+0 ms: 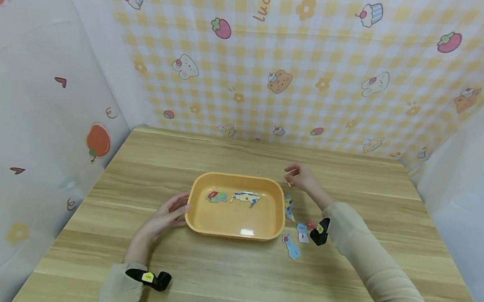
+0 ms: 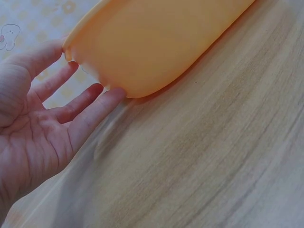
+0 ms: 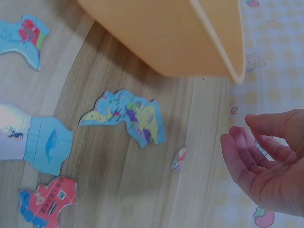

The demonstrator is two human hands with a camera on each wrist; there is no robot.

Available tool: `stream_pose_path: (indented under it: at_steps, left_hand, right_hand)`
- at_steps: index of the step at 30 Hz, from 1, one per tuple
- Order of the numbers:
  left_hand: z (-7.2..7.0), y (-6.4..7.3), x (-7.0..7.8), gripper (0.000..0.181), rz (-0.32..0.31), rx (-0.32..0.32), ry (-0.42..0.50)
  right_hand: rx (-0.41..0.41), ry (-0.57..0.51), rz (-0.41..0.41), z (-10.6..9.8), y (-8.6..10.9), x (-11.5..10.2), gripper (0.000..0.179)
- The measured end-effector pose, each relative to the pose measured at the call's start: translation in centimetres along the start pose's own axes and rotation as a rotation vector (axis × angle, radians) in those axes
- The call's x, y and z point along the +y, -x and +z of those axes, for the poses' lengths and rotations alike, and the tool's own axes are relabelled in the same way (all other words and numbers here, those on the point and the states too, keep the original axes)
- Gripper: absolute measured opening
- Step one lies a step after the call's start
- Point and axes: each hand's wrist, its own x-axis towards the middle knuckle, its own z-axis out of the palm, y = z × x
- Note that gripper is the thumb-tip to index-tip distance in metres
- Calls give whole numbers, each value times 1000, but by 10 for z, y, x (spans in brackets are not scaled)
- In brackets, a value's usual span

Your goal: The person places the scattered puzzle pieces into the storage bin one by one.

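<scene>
A yellow-orange plastic tray (image 1: 234, 229) stands on the wooden table with two printed puzzle pieces inside, a red-and-green one (image 1: 217, 196) and a cream-and-blue one (image 1: 245, 197). My left hand (image 1: 168, 215) touches the tray's left end, the thumb at the rim and extended fingers against the outer wall. Off the tray's right back corner is my right hand (image 1: 300, 177), raised with loosely bent fingers and nothing visible in them. A small puzzle piece (image 3: 179, 157) lies near that hand, with a larger blue-and-yellow map piece (image 3: 137, 118) beside it.
More puzzle pieces lie right of the tray: a light blue one (image 1: 292, 248), a blue-and-white one (image 1: 302, 233) and a red one (image 3: 51, 202), partly covered by the right wrist strap in the head view. A patterned cloth (image 1: 245, 79) hangs behind the table.
</scene>
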Motion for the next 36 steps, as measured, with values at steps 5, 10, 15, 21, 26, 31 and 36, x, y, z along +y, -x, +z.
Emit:
stream_pose_path:
  at_steps: [5, 10, 15, 21, 26, 31, 36]
  left_hand:
    - [0, 0, 0, 63, 11, -1, 2]
    - [0, 0, 0, 63, 26, -1, 4]
    - [1, -3, 1, 63, 32, -3, 14]
    - [5, -3, 3, 63, 26, 2, 16]
    - [4, 2, 2, 65, 36, 1, 17]
    - [3, 9, -2, 62, 11, 13, 8]
    - [4, 8, -2, 61, 21, 23, 3]
  right_hand:
    - [12, 48, -12, -5, -1, 6, 31]
    - [26, 80, 8, -7, -5, 15, 31]
    - [45, 95, -59, -9, -18, 43, 31]
    - [48, 136, -25, -7, -9, 40, 34]
    - [71, 171, -58, 4, -7, 41, 29]
    - [59, 184, -53, 14, -6, 45, 23]
    - [93, 183, -72, 17, -7, 46, 14]
